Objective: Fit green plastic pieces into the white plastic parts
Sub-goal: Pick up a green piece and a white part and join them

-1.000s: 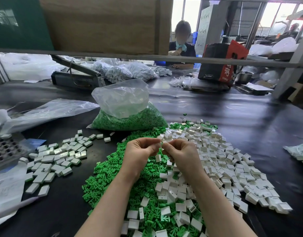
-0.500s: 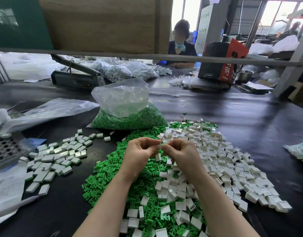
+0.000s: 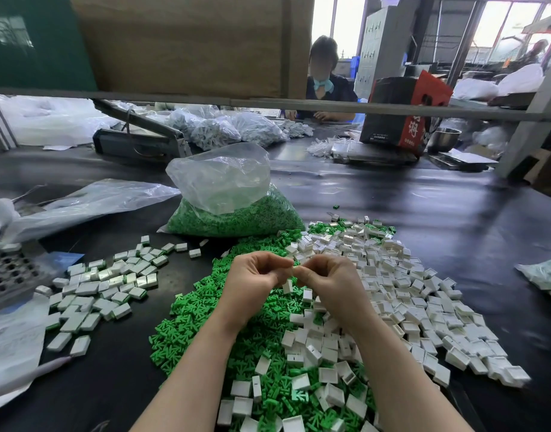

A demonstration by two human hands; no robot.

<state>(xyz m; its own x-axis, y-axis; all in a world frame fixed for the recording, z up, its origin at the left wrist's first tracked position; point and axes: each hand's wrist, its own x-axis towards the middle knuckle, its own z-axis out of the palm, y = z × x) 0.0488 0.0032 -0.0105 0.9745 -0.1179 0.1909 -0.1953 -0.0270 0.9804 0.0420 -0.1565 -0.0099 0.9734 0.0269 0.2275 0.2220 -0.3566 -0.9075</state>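
Note:
My left hand (image 3: 254,280) and my right hand (image 3: 328,280) meet fingertip to fingertip above the piles. Together they pinch one small white part (image 3: 295,268), which the fingers mostly hide. Whether it holds a green piece is hidden too. Under my left wrist lies a heap of loose green plastic pieces (image 3: 196,322). A wide heap of white plastic parts (image 3: 408,294) spreads beneath and to the right of my right hand. On the left sits a separate group of white parts with green edges (image 3: 106,285).
A plastic bag of green pieces (image 3: 233,213) stands behind the heaps. At the left edge are a perforated metal tray (image 3: 9,272) and loose plastic bags (image 3: 81,204). Another bag (image 3: 545,275) lies far right. A person sits across the black table (image 3: 455,219).
Both hands stay at the same spot above the heaps, fingertips still pressed together, with only slight finger movement.

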